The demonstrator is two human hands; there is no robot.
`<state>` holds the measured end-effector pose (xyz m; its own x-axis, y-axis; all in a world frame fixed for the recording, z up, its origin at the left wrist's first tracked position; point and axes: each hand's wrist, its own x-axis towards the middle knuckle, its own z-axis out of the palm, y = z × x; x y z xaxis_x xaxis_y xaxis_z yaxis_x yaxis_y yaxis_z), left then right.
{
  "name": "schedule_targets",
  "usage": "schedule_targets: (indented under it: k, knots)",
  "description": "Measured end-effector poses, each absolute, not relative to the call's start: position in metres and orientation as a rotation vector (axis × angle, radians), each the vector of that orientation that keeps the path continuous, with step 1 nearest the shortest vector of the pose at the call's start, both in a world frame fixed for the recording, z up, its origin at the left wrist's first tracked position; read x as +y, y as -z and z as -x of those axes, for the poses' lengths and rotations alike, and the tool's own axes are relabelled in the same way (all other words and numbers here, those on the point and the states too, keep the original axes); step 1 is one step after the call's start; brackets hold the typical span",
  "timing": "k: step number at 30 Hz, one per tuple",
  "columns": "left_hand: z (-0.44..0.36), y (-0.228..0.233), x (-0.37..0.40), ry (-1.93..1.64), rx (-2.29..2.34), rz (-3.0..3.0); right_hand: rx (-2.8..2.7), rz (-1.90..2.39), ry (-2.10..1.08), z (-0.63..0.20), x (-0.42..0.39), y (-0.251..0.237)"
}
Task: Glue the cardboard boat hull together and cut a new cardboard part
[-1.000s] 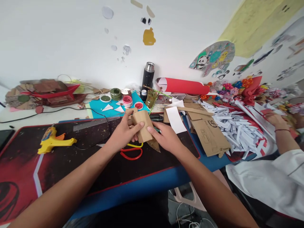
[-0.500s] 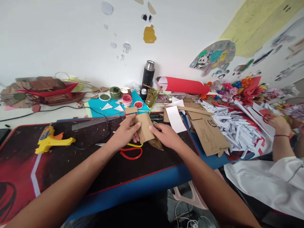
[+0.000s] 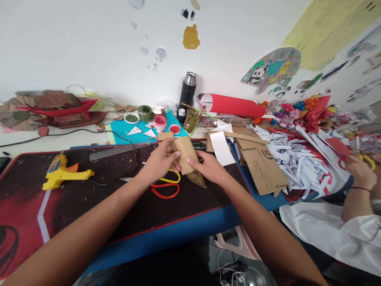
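Item: folded cardboard piece (image 3: 185,153), brown, being held between both hands just above the dark surface (image 3: 119,198). The left hand (image 3: 157,163) is closing on its left edge, thumb lying on top and fingers (image 3: 175,169) curling underneath; the right hand (image 3: 210,167) is pinching the lower right edge, thumb pressing the face of the piece. Both sets of fingers are gripping the cardboard, neither spread wide. Handling, as a judgement: the piece is looking light and fairly stiff, yet it is likely creasing under hard pressure, so a hold by the edges, near the folds, is suiting it best. Both forearms are reaching forward and converging, wrists held low, palms turning inward toward each other. Directly under the fingers: red-and-yellow scissors (image 3: 163,186) and a brown pointed scrap (image 3: 196,178). Well to the left of the fingers: a yellow glue gun (image 3: 64,172). Beyond the fingers: a metal ruler (image 3: 116,151), paint pots (image 3: 160,123), a black flask (image 3: 187,93). To the right: flat cardboard (image 3: 263,169), cut paper strips (image 3: 297,159), and another person's hand (image 3: 361,172).
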<state>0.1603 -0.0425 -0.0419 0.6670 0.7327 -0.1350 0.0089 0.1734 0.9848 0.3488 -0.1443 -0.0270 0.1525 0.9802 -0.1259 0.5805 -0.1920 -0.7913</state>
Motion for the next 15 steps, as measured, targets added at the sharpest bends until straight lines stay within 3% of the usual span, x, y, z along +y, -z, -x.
schedule_targets:
  k: [15]
  knots:
    - [-0.163, 0.03, -0.047, -0.658, 0.617, -1.455, -1.284, 1.84, -0.945, -0.34, -0.148, 0.013]
